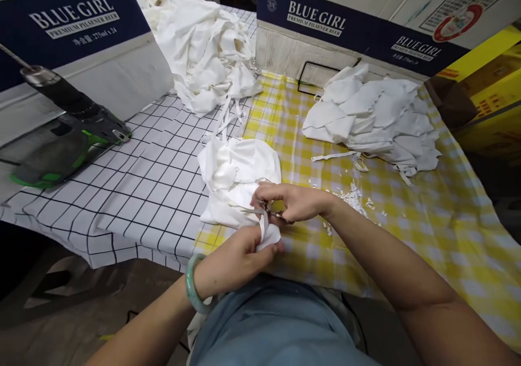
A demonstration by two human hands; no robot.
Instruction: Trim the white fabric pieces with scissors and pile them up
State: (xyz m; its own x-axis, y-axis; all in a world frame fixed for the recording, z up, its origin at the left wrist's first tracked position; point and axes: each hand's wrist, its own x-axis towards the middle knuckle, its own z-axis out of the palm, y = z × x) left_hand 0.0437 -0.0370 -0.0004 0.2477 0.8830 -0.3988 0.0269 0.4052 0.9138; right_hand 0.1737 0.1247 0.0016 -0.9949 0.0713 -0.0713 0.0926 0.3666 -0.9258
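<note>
At the table's near edge lies a white fabric garment (pixel 238 165) with thin straps trailing away from me. My left hand (pixel 250 249), below a green bangle, is closed on a corner of that garment. Just above it, my right hand (pixel 291 200) is closed around the handles of small scissors (pixel 254 211). Their blades point left over the fabric, close to a narrow white strap held up by my left hand. Whether the blades touch the strap, I cannot tell.
A white garment pile (pixel 207 46) lies at the back, another pile (pixel 374 116) at the right. Small white scraps (pixel 354 198) are scattered nearby. Cardboard boxes (pixel 301 51) stand behind. On the left is a power drill (pixel 69 100); a black wire frame (pixel 303 78) stands at the back.
</note>
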